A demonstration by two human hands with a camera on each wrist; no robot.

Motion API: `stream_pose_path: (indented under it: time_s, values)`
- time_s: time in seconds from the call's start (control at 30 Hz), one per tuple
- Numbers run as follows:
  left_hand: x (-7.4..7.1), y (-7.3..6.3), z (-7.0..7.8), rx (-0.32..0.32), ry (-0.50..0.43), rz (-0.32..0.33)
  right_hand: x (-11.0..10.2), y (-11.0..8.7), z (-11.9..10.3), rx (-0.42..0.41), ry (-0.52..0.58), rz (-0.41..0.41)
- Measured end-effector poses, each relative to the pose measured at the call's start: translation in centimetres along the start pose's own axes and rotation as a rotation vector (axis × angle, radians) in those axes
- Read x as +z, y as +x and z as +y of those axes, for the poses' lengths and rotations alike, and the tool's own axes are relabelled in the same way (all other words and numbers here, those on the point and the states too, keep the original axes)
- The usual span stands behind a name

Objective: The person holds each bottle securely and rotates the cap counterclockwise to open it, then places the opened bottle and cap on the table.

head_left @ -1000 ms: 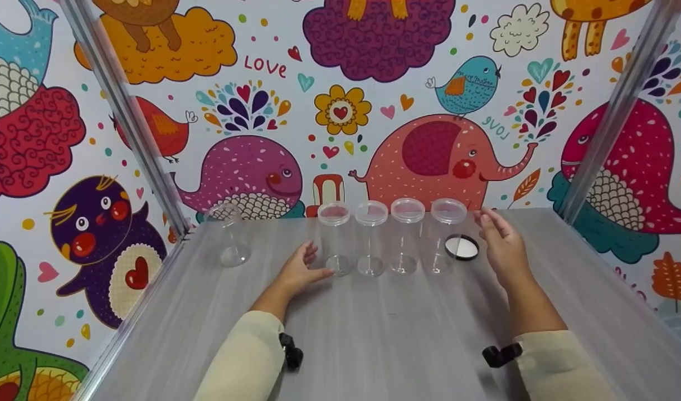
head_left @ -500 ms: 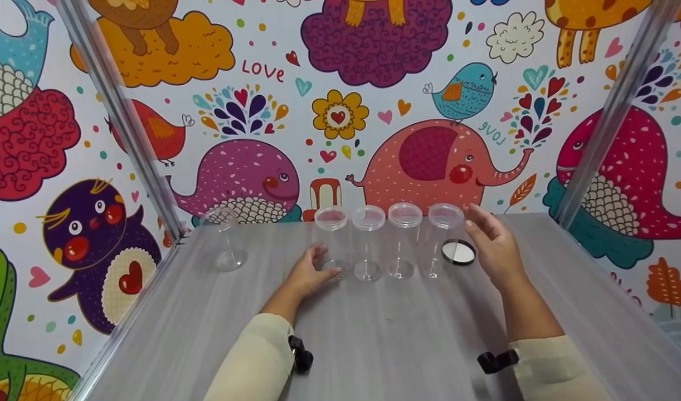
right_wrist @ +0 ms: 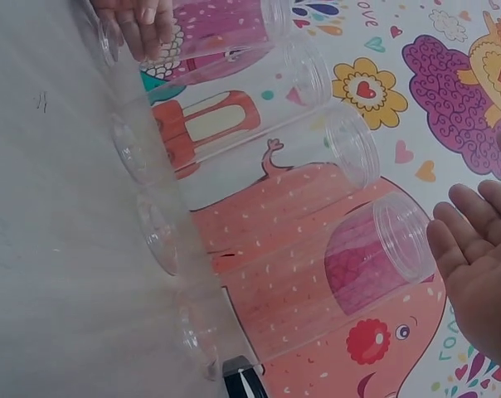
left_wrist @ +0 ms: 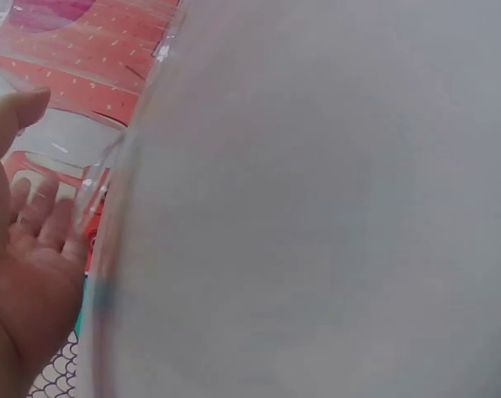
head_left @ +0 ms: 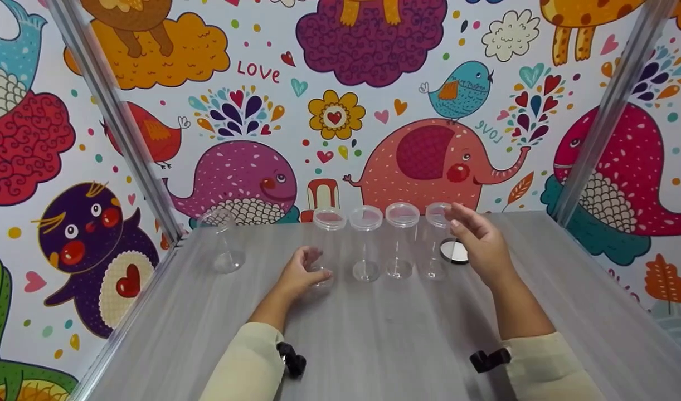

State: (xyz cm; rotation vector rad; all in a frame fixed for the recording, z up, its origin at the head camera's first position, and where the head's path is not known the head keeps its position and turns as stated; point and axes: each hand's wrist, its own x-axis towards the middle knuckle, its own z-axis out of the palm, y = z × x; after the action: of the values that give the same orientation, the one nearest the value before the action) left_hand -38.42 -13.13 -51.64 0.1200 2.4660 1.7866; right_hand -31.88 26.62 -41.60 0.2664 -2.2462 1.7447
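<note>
Several tall clear plastic jars stand in a row at the back of the table. My left hand grips the lower part of the leftmost jar in the row, its thumb in front and fingers on the left side. That jar leans slightly, its base further left than its rim. My right hand is at the upper right side of the rightmost jar, with relaxed fingers by its rim. In the right wrist view the fingertips lie beside this rim; whether they touch it I cannot tell. A black-rimmed white lid lies behind that jar's right side.
Another clear jar stands apart at the left of the grey table. Two more jars stand between my hands. A patterned back wall rises directly behind the row, with metal posts at the corners.
The base of the leftmost row jar has shifted left with my left hand, widening the gap to its neighbour. My right hand has moved left to the rightmost jar's rim.
</note>
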Motion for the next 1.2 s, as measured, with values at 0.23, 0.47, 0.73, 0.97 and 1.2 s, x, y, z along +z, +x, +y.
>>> stream_pose_path:
  time_s: [0.23, 0.47, 0.73, 0.97, 1.2]
  values:
    - [-0.5, -1.2, 0.3, 0.095, -0.071, -0.041, 0.9, 0.1, -0.1, -0.056, 0.004, -0.020]
    - [0.1, -2.3, 1.3, 0.178, -0.073, -0.071, 2.2, 0.2, -0.6, -0.090, 0.038, -0.061]
    - [1.9, -3.4, 2.5, 0.277, 0.002, -0.106, 3.6, 0.4, -1.1, -0.107, 0.063, -0.080]
    - [3.4, -3.5, 3.5, 0.307, 0.023, -0.076, 4.4, 0.5, -1.3, -0.109, 0.063, -0.083]
    - [4.8, -3.4, 4.2, 0.291, 0.049, -0.048, 5.5, 0.8, -1.5, -0.087, 0.058, -0.083]
